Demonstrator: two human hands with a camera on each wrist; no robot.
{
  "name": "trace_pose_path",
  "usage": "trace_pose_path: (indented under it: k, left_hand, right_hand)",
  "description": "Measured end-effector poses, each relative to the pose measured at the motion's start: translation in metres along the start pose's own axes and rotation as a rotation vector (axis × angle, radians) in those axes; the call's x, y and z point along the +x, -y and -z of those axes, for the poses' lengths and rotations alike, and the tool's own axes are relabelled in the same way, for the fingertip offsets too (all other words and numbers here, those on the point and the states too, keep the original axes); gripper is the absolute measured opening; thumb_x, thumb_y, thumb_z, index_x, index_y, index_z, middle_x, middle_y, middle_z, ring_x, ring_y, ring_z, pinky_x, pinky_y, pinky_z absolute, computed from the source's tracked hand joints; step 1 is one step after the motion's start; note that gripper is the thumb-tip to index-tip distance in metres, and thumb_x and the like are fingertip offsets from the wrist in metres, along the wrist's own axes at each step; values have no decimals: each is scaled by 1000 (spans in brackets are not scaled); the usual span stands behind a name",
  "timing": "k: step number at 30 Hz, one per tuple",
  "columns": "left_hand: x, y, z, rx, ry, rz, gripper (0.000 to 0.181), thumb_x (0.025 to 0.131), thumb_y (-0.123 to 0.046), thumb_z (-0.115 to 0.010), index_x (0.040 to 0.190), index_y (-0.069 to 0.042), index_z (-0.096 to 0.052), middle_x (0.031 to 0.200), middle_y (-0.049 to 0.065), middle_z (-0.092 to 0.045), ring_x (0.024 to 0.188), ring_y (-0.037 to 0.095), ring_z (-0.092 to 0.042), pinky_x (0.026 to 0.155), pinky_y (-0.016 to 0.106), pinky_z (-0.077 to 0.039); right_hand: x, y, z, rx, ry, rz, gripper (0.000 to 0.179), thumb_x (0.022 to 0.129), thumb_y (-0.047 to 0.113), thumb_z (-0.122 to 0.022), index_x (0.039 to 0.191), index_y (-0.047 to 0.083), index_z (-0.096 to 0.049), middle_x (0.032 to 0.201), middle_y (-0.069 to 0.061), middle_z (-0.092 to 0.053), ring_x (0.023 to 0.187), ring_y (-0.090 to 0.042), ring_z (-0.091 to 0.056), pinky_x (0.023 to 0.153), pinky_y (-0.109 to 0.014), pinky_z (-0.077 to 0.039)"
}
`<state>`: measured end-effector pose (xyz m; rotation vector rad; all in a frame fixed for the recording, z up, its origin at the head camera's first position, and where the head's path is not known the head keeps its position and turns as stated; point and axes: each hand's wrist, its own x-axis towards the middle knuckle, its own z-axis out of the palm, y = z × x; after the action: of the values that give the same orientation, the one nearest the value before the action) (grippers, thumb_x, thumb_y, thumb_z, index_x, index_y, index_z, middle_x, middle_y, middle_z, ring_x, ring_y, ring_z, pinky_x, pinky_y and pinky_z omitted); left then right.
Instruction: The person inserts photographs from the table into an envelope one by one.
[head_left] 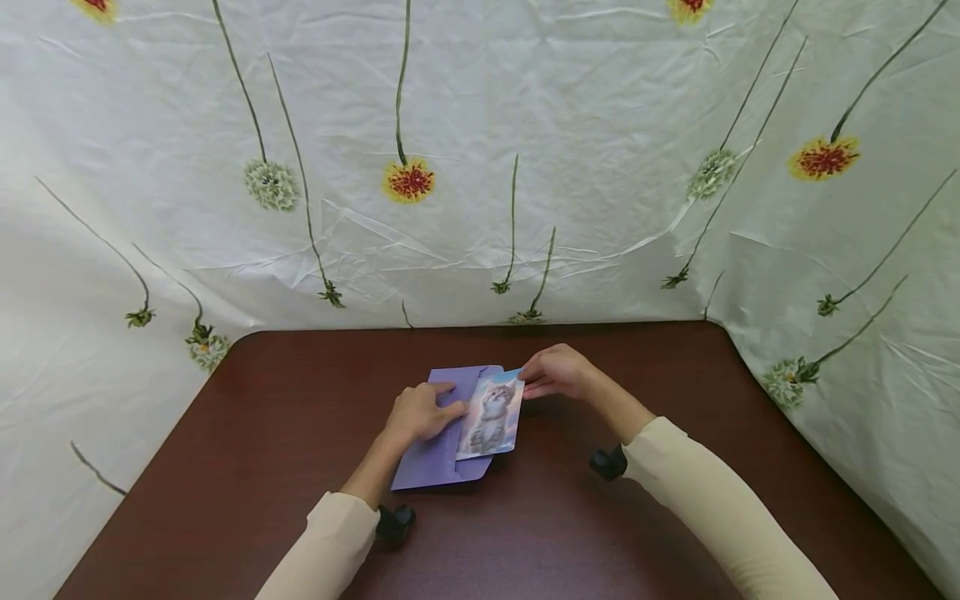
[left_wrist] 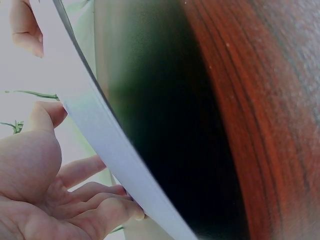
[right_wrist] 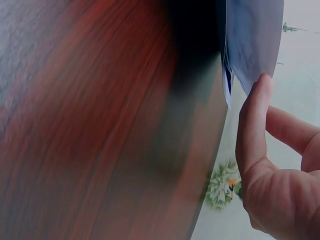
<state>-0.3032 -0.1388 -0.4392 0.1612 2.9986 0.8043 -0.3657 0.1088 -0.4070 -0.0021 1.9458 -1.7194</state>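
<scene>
A purple envelope (head_left: pixel 431 458) lies at the middle of the dark table, its flap side up. Partly inside it sits a card (head_left: pixel 491 421) printed with a grey tabby kitten, which sticks out past the envelope's right side. My left hand (head_left: pixel 420 412) rests on the envelope, thumb and index finger spread towards the card's left edge. In the left wrist view, the fingertips of the left hand (left_wrist: pixel 70 195) meet the pale paper surface. My right hand (head_left: pixel 558 372) pinches the card near its upper right corner; in the right wrist view, one finger (right_wrist: pixel 257 120) lies against the card.
The dark wooden table (head_left: pixel 300 400) has rounded far corners. A white curtain (head_left: pixel 480 100) with printed flowers hangs behind it and along both sides. Black wrist devices sit at the left cuff (head_left: pixel 341 525) and the right cuff (head_left: pixel 652 450).
</scene>
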Motion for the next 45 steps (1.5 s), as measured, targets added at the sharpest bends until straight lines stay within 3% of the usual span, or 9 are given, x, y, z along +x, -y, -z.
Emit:
trace_pose_path:
  k: [15, 28, 33, 45]
  left_hand:
    - [1, 1, -4, -1, 1, 16, 56, 91, -41, -66, 137, -10, -66, 133, 22, -66, 123, 44, -61, 99, 54, -50]
    - [0, 0, -4, -12, 8, 26, 55, 90, -38, -65, 137, -10, -65, 134, 22, -65, 123, 45, -61, 99, 55, -49]
    - [-1, 1, -4, -18, 10, 29, 55, 91, -39, -66, 137, -10, -65, 134, 22, -65, 121, 45, -62, 98, 54, -50]
    - [-1, 1, -4, -22, 16, 26, 54, 91, -38, -65, 137, -10, -65, 134, 22, -65, 123, 45, -61, 98, 54, -50]
  right_hand:
    - [12, -6, -24, 14, 0, -9, 18, 92, -7, -61, 108, -15, -63, 75, -9, -68, 63, -17, -70, 68, -30, -61]
    - [22, -8, -44, 24, -24, 7, 3, 89, -10, -63, 91, -8, -61, 70, -10, -67, 58, -16, -70, 65, -30, -61]
    - [26, -10, -49, 31, -21, 11, 8, 88, -10, -63, 83, -4, -61, 68, -10, -67, 58, -16, -70, 66, -30, -61]
    - [31, -11, -60, 30, -67, 30, 8, 87, -12, -63, 95, -11, -63, 69, -9, -64, 56, -15, -69, 68, -32, -62]
